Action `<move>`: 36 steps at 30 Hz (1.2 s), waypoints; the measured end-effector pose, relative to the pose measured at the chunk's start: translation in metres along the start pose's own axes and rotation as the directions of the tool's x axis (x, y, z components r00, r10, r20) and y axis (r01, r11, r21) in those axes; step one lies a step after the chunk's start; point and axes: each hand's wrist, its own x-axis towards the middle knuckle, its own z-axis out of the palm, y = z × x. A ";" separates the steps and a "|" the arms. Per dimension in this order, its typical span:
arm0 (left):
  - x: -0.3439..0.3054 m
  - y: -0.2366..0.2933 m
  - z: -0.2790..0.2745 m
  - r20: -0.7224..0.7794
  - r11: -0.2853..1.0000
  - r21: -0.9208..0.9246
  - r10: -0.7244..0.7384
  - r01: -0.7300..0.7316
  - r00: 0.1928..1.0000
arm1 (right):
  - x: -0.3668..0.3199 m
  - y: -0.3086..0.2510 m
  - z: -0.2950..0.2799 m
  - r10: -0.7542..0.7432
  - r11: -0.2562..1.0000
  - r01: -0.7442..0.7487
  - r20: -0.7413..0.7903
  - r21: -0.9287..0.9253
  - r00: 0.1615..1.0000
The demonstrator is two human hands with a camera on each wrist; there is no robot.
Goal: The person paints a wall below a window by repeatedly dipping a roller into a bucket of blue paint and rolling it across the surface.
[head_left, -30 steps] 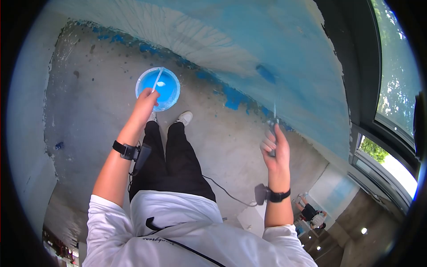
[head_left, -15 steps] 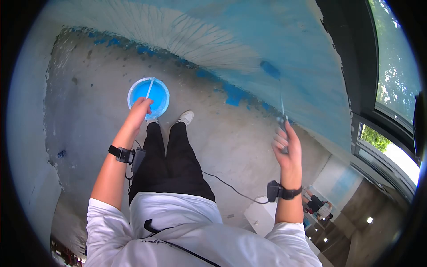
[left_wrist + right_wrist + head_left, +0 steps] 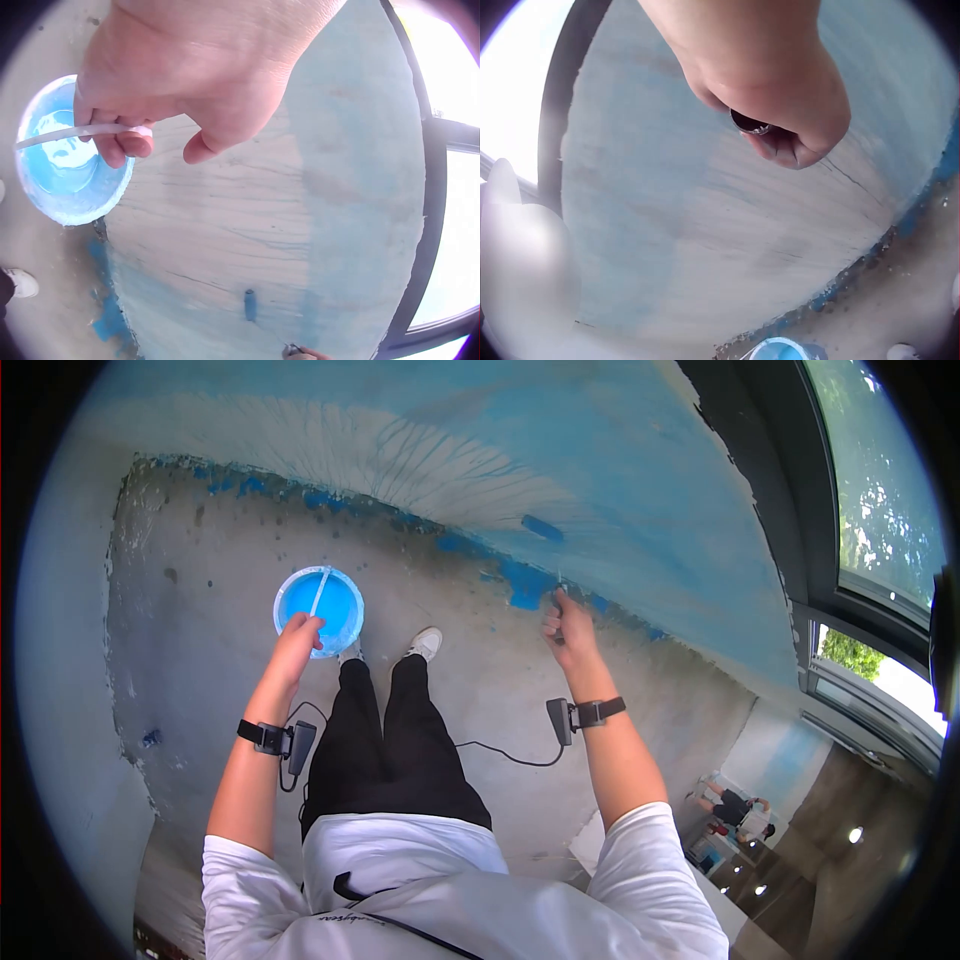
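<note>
My left hand (image 3: 296,645) grips the white handle (image 3: 319,595) of a paint bucket (image 3: 109,196), fingers curled under it in the left wrist view. Light blue paint (image 3: 338,598) shows inside the bucket, which hangs over the floor by my feet. In my right hand (image 3: 572,630) is the grip of a paint roller, its dark butt end (image 3: 750,122) visible in the right wrist view. The blue roller sleeve (image 3: 543,527) lies against the lower part of the wall (image 3: 620,490), at the end of a thin rod.
Blue paint patches (image 3: 525,585) line the floor's edge below the wall. A dark window frame (image 3: 770,490) borders the wall at right. A cable (image 3: 510,757) runs across my front to the right wrist device. Another person (image 3: 738,812) is far off at lower right.
The roller and my right hand first went rightward, then swung back left along the wall. The bucket, in my left hand, has shifted left and nearer to me in the head view.
</note>
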 end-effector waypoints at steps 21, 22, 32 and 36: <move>0.004 -0.005 0.013 0.070 0.995 0.094 0.007 -0.014 0.998 | 0.019 0.027 -0.001 -0.124 0.992 0.123 -0.029 -0.035 0.992; 0.003 -0.006 0.013 0.080 0.992 0.124 0.009 -0.019 0.997 | 0.039 0.034 -0.004 -0.122 0.993 0.122 -0.040 -0.004 0.992; 0.001 0.016 0.037 0.057 0.987 0.160 -0.041 0.032 0.998 | -0.014 0.015 -0.053 -0.174 0.984 0.175 0.032 -0.030 0.984; 0.003 0.010 0.042 0.093 0.987 0.153 -0.054 0.039 0.994 | -0.070 0.016 -0.048 -0.213 0.976 0.213 0.013 -0.054 0.977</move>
